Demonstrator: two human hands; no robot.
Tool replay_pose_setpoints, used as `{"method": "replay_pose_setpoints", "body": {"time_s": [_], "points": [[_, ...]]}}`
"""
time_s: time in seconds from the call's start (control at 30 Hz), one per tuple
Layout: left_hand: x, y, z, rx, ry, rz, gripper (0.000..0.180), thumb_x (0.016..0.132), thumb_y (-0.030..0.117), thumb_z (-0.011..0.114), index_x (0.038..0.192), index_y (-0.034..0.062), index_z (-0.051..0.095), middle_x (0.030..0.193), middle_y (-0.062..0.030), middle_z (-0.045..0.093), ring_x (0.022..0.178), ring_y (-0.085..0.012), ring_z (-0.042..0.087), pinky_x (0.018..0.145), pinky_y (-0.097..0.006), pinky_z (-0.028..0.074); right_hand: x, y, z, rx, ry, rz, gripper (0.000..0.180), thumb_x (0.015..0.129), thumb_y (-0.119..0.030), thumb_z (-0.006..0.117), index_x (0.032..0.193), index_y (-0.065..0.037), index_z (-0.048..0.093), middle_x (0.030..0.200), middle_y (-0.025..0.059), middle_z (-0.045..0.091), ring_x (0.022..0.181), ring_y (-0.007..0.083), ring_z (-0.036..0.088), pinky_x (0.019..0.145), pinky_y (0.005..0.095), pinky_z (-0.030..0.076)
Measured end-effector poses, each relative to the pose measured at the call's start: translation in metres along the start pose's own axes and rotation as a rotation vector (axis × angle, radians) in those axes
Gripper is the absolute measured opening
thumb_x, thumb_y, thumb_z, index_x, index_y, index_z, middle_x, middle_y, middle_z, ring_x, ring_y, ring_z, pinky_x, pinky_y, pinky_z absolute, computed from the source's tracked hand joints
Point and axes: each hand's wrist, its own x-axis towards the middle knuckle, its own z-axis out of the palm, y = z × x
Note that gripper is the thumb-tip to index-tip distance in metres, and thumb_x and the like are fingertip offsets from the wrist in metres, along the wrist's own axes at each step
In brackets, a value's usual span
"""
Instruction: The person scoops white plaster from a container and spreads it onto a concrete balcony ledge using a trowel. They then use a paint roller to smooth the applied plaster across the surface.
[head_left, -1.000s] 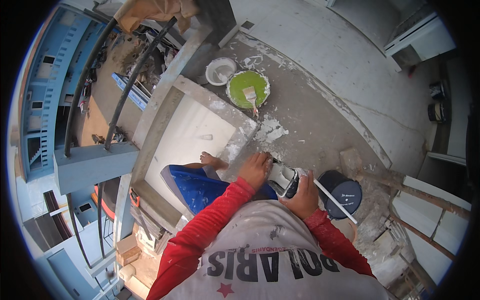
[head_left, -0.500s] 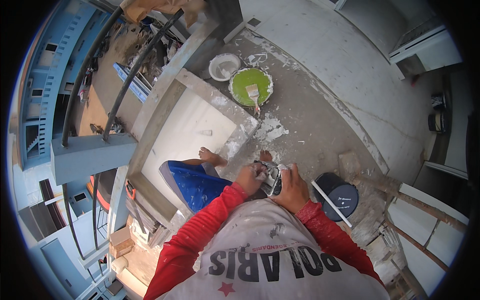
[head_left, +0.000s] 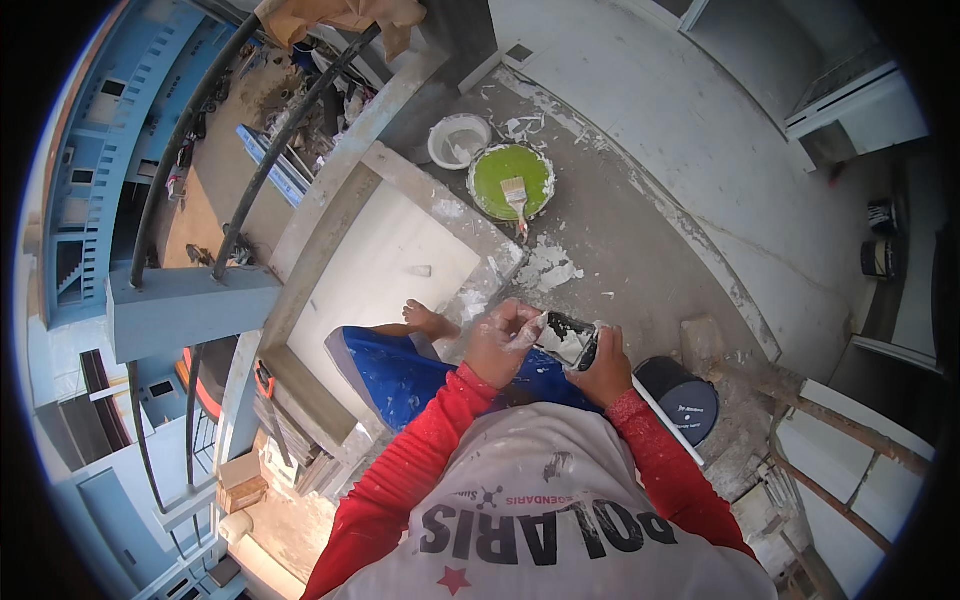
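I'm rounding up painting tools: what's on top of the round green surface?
A paintbrush lies on the green surface, bristles over the green, handle pointing toward the person. The patch directly under the paintbrush is covered, as is anything below the green.

Watching remotely, I am seeing a whitish, stained shirt point(head_left: 590, 455) carrying bold dark lettering point(head_left: 490, 540), finer red print point(head_left: 540, 499) and a red star point(head_left: 452, 576). Red long sleeves point(head_left: 425, 440) are showing pale spatter. Blue legwear point(head_left: 405, 372), probably shorts, partly hidden, is displaying white flecks. The left hand point(head_left: 495, 348) and one foot point(head_left: 432, 322) are showing bare.
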Motion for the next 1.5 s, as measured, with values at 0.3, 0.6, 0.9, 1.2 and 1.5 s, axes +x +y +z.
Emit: {"method": "replay_pose_setpoints", "body": {"time_s": [0.3,0.6,0.9,1.2,1.5], "points": [[0.006,-0.022,-0.015,0.545,-0.102,-0.039,0.016,0.088,0.012,0.069,0.099,0.0009,0.066,0.089,-0.0106,0.068,0.079,-0.0173,0.065,0.073,-0.03,0.052,-0.024,0.015,-0.029,0.123,0.358,-0.385,0.084,0.059,-0.015,0.088,0.126,0.0,0.039,0.121,0.0227,0.049,0.112,0.0397,0.054,0.097,0.0442,0.045],[0.016,-0.031,0.026,0.278,-0.171,-0.005,0.031,0.093,0.008,0.062,0.123,-0.0002,0.061,0.107,-0.0122,0.069,0.095,-0.0176,0.066,0.084,-0.03,0.053,-0.025,0.006,-0.052,0.084,0.475,-0.488,0.081,0.059,-0.017,0.088,0.124,-0.002,0.042,0.124,0.023,0.049,0.112,0.0416,0.053,0.095,0.0476,0.045],[0.024,-0.006,0.011,0.307,-0.089,0.107,0.025,0.092,0.003,0.062,0.116,-0.0004,0.065,0.109,-0.0105,0.069,0.094,-0.0145,0.066,0.081,-0.029,0.053,-0.045,-0.004,-0.058,1.181,-0.072,-0.273,0.087,0.075,-0.045,0.08,0.137,-0.004,0.034,0.137,0.0183,0.044,0.126,0.0329,0.048,0.103,0.0469,0.042],[0.009,0.066,0.027,0.567,-0.018,0.624,0.022,0.079,0.002,0.071,0.101,0.0034,0.069,0.1,-0.0131,0.07,0.085,-0.0288,0.069,0.073,-0.034,0.056,-0.013,-0.052,-0.071,1.494,-0.197,0.054,0.046,0.09,-0.016,0.056,0.133,-0.003,0.048,0.118,0.0075,0.059,0.108,0.0147,0.057,0.096,0.0292,0.044],[-0.004,0.078,0.021,0.692,0.183,0.866,0.024,0.074,-0.001,0.074,0.094,0.0019,0.062,0.095,-0.0159,0.07,0.079,-0.0301,0.07,0.062,-0.037,0.056,-0.032,-0.086,-0.067,1.442,-0.055,-0.01,0.038,0.092,-0.017,0.054,0.126,0.001,0.05,0.127,0.0131,0.057,0.115,0.0184,0.053,0.103,0.033,0.039]]}}
